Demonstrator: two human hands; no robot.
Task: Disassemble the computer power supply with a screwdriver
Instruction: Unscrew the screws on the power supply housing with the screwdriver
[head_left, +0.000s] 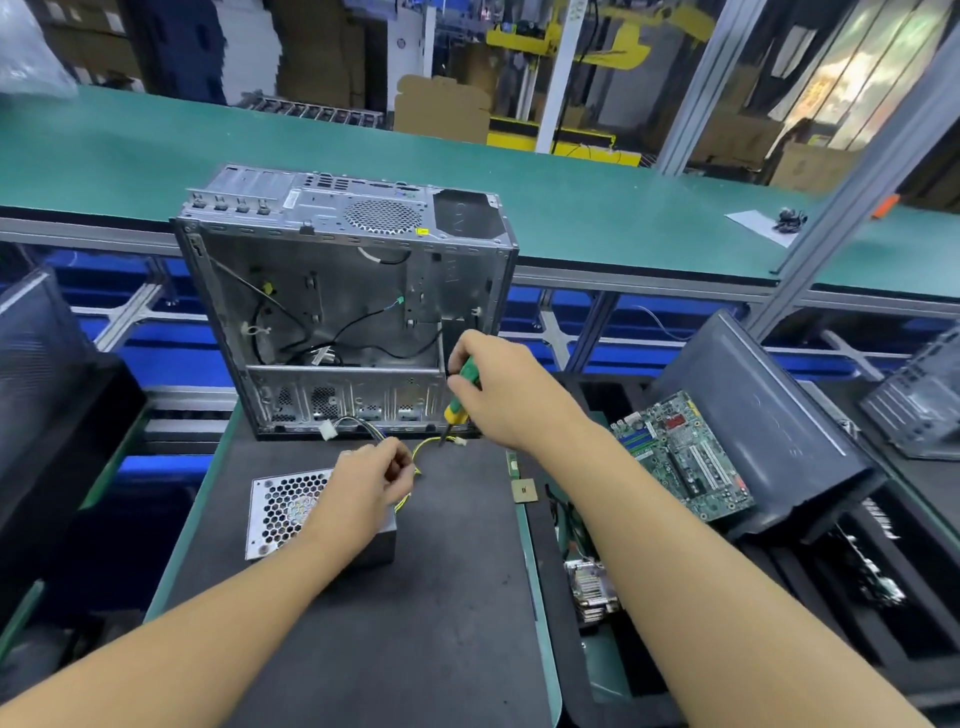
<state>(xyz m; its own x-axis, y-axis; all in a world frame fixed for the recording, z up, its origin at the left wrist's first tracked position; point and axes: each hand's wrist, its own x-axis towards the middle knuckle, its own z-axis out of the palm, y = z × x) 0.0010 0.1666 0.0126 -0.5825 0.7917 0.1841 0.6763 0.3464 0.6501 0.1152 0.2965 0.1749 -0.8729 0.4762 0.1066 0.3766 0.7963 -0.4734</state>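
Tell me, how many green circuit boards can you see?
1: the motherboard lies right of the work mat, leaning against a dark case panel. More boards may be hidden in the bins on the right.

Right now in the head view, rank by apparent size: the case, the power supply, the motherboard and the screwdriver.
1. Case, clearly largest.
2. Power supply and motherboard: look alike; the left hand covers part of the supply, so no ranking.
3. Screwdriver in the right hand, smallest.
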